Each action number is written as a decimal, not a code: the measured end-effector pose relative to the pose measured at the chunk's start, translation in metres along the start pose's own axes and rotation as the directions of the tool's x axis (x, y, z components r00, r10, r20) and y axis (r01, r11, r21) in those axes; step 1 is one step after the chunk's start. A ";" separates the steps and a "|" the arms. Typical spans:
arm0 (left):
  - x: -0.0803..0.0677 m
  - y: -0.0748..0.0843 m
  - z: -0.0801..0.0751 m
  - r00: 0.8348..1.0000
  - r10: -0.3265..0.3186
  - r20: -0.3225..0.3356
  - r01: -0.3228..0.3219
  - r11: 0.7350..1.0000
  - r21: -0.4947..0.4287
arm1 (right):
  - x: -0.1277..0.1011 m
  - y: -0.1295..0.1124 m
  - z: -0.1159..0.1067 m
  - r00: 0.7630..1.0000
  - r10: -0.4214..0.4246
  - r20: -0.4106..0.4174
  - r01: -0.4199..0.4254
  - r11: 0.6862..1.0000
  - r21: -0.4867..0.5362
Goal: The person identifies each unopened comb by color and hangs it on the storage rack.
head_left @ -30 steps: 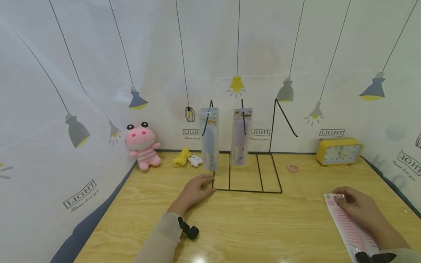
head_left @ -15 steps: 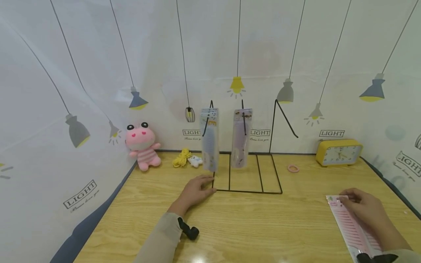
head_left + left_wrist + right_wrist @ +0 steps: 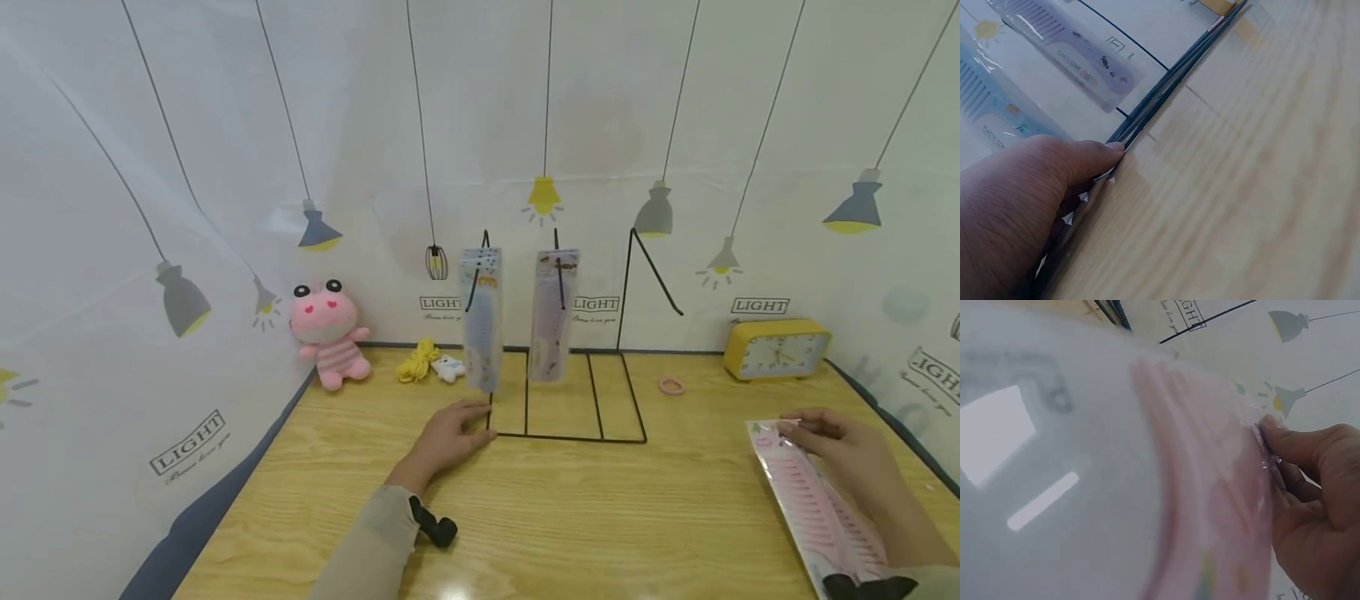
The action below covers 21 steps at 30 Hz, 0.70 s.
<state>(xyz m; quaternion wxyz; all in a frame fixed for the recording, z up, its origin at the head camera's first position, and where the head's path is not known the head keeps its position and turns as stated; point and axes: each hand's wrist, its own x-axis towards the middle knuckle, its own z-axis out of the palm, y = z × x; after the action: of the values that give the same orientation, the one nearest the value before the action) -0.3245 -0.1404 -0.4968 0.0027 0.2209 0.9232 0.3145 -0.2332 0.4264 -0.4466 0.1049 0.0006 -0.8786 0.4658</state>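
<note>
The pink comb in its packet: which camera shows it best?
The head view: the whole pink comb shows, pinched at its top by the right hand. The right wrist view shows a blurred close-up; the left wrist view misses it.

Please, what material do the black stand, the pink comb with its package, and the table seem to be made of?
Black stand: probably thin metal wire with a matte black finish, as its rods are slim, straight and sharply bent.
Pink comb, held by the right hand: likely moulded plastic, inside a glossy clear film sleeve that shows glare.
Table: light wood or wood-look laminate, with visible grain and a slight sheen.
</note>
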 end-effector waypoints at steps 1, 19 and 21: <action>0.000 0.000 0.000 1.000 0.000 0.001 0.000 1.000 0.004 | 0.000 -0.005 -0.002 1.000 -0.028 -0.001 0.028 0.998 0.049; 0.000 0.000 0.001 1.000 -0.002 -0.009 0.002 1.000 0.020 | 0.001 -0.100 0.001 0.971 -0.234 -0.046 0.224 0.823 0.522; 0.001 0.000 0.001 1.000 -0.003 -0.008 0.004 1.000 0.022 | 0.002 -0.109 0.004 0.963 -0.263 -0.051 0.245 0.789 0.564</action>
<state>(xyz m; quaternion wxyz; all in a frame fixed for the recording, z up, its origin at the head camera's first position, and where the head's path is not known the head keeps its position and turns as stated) -0.3249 -0.1397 -0.4978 -0.0027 0.2181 0.9269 0.3054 -0.2248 0.3619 -0.3589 0.1483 0.1567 -0.6945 0.6864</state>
